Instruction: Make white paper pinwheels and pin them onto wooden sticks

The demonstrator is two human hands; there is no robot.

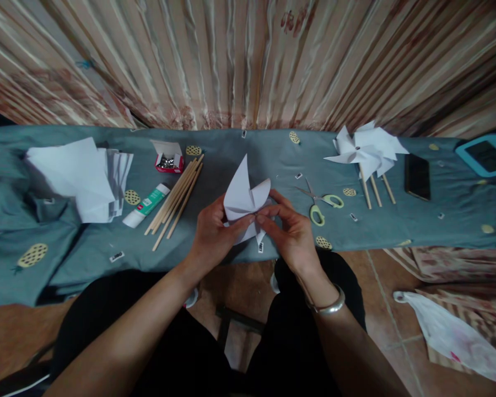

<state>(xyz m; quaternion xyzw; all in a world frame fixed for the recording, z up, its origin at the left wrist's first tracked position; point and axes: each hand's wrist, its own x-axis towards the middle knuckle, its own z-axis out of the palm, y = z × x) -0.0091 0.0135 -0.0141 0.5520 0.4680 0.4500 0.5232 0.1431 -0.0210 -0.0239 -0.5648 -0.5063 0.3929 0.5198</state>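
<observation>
Between my hands is a white paper pinwheel [240, 190], its blades folded in toward the middle. My left hand [215, 231] grips it from the left, with the thumb pressed near its centre. The fingers of my right hand [289, 226] pinch at that same centre; whether a small pin is between them is too small to tell. To the right of my right hand lie open scissors [317, 203] with light green handles. Wooden sticks [177, 201] lie in a bundle to the left of my left hand.
A glue stick [146, 205], a small red box of metal pins [168, 161] and stacked white paper [74, 176] lie on the left. Finished-looking pinwheels on sticks [366, 151], a phone [417, 176] and a blue-framed tablet [488, 156] lie right. A curtain [231, 66] hangs behind.
</observation>
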